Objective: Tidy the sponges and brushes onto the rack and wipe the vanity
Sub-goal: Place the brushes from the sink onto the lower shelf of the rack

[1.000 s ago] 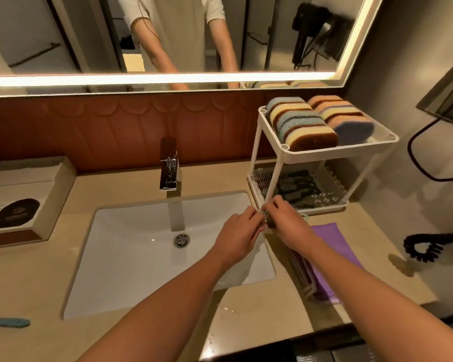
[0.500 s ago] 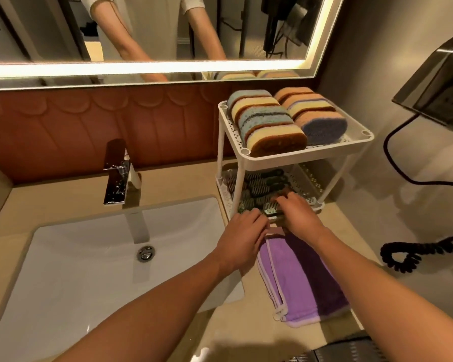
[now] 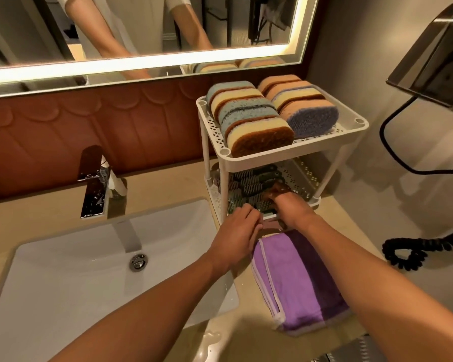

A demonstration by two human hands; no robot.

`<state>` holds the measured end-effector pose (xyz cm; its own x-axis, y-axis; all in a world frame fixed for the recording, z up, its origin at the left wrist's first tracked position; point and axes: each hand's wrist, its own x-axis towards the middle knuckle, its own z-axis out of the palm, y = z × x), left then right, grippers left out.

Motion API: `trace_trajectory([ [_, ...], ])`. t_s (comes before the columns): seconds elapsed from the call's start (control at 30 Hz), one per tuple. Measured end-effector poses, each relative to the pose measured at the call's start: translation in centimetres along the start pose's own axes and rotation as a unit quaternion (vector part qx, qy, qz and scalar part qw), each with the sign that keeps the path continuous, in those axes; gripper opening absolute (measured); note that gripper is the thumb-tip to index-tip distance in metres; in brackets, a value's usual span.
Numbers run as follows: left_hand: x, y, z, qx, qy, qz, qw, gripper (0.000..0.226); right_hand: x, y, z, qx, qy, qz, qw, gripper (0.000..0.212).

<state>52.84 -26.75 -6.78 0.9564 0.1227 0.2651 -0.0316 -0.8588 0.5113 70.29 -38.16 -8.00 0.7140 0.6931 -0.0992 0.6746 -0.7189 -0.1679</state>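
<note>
Head cam: left hand (image 3: 234,232) sits at the front lip of the rack's (image 3: 272,156) lower tier (image 3: 305,178), centre frame. Its fingers are curled down against the near brush ends, but I can't tell if it grips one or just touches. Right hand (image 3: 292,209) is reached in under the upper tier (image 3: 348,129), fingers in shadow among the brushes (image 3: 249,188). I can't tell how far open it is or what it holds.

Brushes lie side by side on the lower tier. Sponges (image 3: 259,118) stand on edge in two rows on the upper tier. The upper tier's overhang blocks my view of the right fingertips.

Purple cloth (image 3: 298,278) lies folded on the vanity (image 3: 168,184) just in front of the rack, partly under the right forearm. Sink (image 3: 76,296) is lower left with the faucet (image 3: 94,184) above it. Coiled black cord (image 3: 416,250) is at right edge.

Versus 0.5 s ago, right hand has gone deeper into the tier and left is roughly unchanged. At 1.0 s ago both hands pinched something small just in front of the rack.
</note>
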Motion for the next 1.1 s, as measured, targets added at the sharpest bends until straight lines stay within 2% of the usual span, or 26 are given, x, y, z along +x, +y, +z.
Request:
trace_trajectory([
  [0.17,0.1,0.3,0.1,-0.005,-0.003,-0.019,1.0,0.016,0.0,-0.4,-0.3,0.049,0.01,-0.015,0.999,0.044],
  [0.37,0.3,0.5,0.6,-0.001,-0.006,-0.023,1.0,0.014,0.4,-0.3,0.1,0.073,-0.016,-0.011,0.997,0.048],
  [0.57,0.8,0.4,0.4,-0.014,-0.009,-0.028,0.999,0.013,-0.2,-0.3,0.1,0.107,0.004,0.004,0.994,0.041],
  [0.7,1.0,0.4,0.4,-0.025,-0.005,-0.028,0.999,0.01,-0.4,0.0,-0.4,0.118,-0.025,-0.008,0.993,0.041],
  [0.8,1.6,0.6,0.5,-0.04,0.001,-0.035,0.999,0.006,-0.8,0.1,-1.2,0.158,-0.003,0.004,0.987,0.037],
  [0.9,2.8,0.9,0.5,-0.084,0.019,-0.054,0.995,0.006,-1.4,0.3,-2.5,0.197,0.03,0.023,0.98,0.029],
  [1.03,4.6,1.6,1.0,-0.147,0.05,-0.108,0.982,0.013,-2.1,0.8,-4.0,0.298,0.035,0.041,0.953,0.023],
  [1.1,5.3,1.7,1.6,-0.148,0.037,-0.133,0.979,0.017,-2.1,1.5,-3.9,0.285,0.025,0.036,0.957,0.021],
])
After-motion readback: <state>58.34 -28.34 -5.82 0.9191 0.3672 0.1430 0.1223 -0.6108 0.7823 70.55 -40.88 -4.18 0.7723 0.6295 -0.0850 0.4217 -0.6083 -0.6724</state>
